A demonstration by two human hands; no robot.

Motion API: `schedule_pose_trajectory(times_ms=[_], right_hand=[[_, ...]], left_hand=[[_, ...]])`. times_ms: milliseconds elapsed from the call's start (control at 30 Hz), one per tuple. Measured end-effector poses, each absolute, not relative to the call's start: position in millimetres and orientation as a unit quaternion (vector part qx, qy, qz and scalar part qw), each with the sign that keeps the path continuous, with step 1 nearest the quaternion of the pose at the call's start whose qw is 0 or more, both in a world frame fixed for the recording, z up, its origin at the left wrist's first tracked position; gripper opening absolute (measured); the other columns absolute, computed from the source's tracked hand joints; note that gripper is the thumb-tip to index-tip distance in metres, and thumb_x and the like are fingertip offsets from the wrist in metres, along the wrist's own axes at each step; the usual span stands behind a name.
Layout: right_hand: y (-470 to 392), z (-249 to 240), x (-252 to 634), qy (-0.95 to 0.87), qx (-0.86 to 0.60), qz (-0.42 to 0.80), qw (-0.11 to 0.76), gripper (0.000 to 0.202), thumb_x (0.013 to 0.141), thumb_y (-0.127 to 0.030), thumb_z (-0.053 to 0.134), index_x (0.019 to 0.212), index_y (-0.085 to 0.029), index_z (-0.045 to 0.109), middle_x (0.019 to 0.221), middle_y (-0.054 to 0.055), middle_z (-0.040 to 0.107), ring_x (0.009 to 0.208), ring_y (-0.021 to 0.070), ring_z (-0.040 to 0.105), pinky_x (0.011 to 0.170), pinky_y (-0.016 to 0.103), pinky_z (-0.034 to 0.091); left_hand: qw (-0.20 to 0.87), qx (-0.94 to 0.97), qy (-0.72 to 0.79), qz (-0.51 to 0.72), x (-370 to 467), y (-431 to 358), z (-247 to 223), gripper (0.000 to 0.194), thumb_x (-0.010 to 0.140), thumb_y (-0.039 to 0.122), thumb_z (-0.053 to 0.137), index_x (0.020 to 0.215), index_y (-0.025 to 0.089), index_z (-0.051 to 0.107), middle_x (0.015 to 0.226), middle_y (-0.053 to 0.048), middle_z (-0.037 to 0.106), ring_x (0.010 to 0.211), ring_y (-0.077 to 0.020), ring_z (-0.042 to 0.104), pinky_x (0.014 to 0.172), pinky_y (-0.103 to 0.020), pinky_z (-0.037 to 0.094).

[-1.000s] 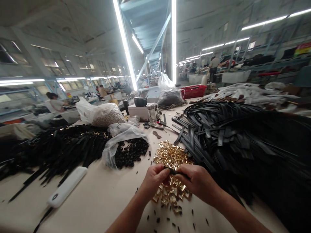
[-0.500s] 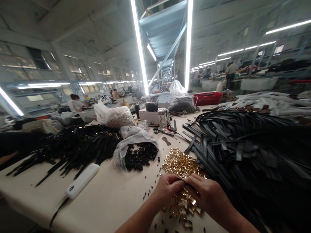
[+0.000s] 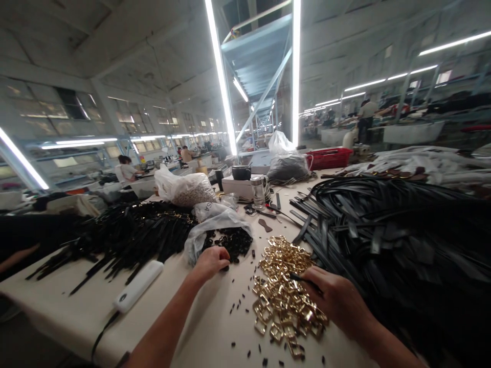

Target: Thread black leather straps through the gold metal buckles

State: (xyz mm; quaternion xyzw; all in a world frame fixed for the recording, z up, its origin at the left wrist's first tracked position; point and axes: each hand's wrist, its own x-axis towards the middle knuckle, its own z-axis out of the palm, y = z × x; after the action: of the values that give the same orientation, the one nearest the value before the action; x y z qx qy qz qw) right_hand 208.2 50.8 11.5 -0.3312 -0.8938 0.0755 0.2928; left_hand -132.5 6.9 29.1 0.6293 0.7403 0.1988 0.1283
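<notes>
Ideally, the left hand [image 3: 210, 261] (fingers curled, any catch hidden) should lift one piece from the black loops [image 3: 241, 240] below centre, the right hand [image 3: 332, 291] gripping the black strap [image 3: 296, 277] steadily at lower right.

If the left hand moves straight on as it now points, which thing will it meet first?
The left hand would probably meet the small black loops at the mouth of the translucent plastic bag; exact depth is unclear.
</notes>
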Motion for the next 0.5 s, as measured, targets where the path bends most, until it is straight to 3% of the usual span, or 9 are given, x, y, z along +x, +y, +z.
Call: schedule_pose_trajectory(times_ms=[100, 267, 500], right_hand=[[52, 11, 207, -0.893, -0.331, 0.083, 0.294, 0.017, 0.089, -0.024, 0.045, 0.078, -0.023, 0.058, 0.074, 0.001, 0.064, 0.062, 0.0152, 0.062, 0.057, 0.024, 0.041], [51, 8, 206, -0.893, -0.33, 0.093, 0.293, 0.017, 0.09, -0.026, 0.046, 0.08, -0.023, 0.059, 0.075, 0.001, 0.065, 0.064, 0.0158, 0.063, 0.058, 0.024, 0.043], [53, 4, 206, -0.885, -0.338, 0.099, 0.303, 0.015, 0.089, -0.027, 0.048, 0.081, -0.024, 0.06, 0.076, 0.001, 0.067, 0.064, 0.0163, 0.064, 0.057, 0.024, 0.043]], left_hand=[[0.102, 0.64, 0.74, 0.18, -143, 3, 19, 0.018, 0.066, 0.015, 0.067, 0.08, 0.022, 0.073, 0.082, -0.001, 0.067, 0.081, -0.0173, 0.061, 0.076, -0.025, 0.043], [0.054, 0.633, 0.755, 0.162, -147, 16, 4, 0.017, 0.074, 0.022, 0.064, 0.088, 0.023, 0.074, 0.094, -0.003, 0.066, 0.089, -0.0176, 0.061, 0.083, -0.025, 0.042], [0.012, 0.597, 0.794, 0.116, -156, 39, 4, 0.021, 0.075, 0.02, 0.06, 0.092, 0.02, 0.072, 0.095, -0.007, 0.07, 0.094, -0.0214, 0.062, 0.083, -0.028, 0.043]])
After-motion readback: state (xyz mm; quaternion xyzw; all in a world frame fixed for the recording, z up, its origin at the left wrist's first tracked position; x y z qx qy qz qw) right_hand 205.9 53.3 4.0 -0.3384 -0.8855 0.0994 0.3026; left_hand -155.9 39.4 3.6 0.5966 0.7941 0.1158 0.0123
